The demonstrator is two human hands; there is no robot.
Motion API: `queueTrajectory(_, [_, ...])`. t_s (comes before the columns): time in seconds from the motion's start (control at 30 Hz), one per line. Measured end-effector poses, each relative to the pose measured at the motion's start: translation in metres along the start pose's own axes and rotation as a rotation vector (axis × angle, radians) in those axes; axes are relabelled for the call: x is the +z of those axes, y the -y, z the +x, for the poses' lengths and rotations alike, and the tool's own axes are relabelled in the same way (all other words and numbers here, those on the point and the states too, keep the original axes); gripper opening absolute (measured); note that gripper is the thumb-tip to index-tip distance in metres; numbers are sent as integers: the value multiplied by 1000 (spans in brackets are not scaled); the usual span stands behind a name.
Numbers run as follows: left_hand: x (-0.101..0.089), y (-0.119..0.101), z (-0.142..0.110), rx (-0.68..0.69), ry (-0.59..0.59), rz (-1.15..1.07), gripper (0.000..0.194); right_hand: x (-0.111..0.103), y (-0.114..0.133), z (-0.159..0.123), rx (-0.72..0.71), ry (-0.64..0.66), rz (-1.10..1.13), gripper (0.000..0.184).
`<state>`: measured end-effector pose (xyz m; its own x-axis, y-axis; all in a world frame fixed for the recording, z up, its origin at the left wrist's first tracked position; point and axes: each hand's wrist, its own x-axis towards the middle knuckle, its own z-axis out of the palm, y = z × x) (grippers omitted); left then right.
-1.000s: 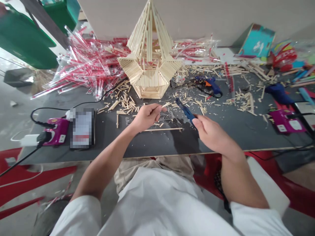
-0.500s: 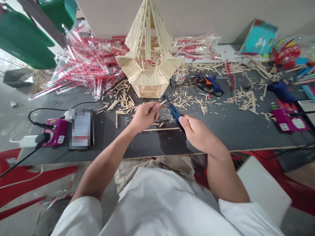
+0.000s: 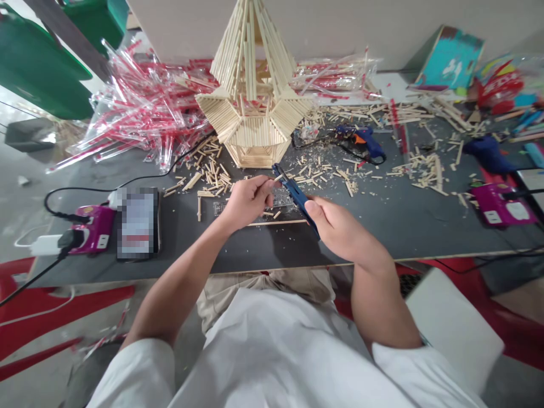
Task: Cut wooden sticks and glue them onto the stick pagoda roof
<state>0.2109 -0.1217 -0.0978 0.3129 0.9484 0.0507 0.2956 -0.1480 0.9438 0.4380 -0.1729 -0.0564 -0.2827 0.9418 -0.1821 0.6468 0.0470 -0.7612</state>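
Note:
My left hand (image 3: 246, 201) is closed in a pinch on a short wooden stick (image 3: 278, 177) above the dark table (image 3: 382, 226). My right hand (image 3: 340, 229) grips blue-handled cutters (image 3: 293, 191), whose tip meets the end of that stick. A long thin stick (image 3: 276, 222) lies on the table under my hands, beside a clear ruler (image 3: 280, 201). Just beyond stands a tall pagoda-like model of wooden sticks (image 3: 254, 102).
Cut stick pieces (image 3: 212, 170) litter the table. Red-and-clear wrappers (image 3: 144, 119) pile at the back left. A phone (image 3: 137, 222) and a purple device (image 3: 91, 237) lie left; a blue glue gun (image 3: 368, 141) and another purple device (image 3: 499, 209) lie right.
My right hand moved left with the cutters until their tip reached the stick in my left hand. The left hand stayed almost still.

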Motion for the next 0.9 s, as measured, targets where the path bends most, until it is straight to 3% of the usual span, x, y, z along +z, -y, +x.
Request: queueTrajectory(0.9, [7, -3, -3, 34, -57, 173, 36, 10, -3, 6, -68, -51, -171, 47])
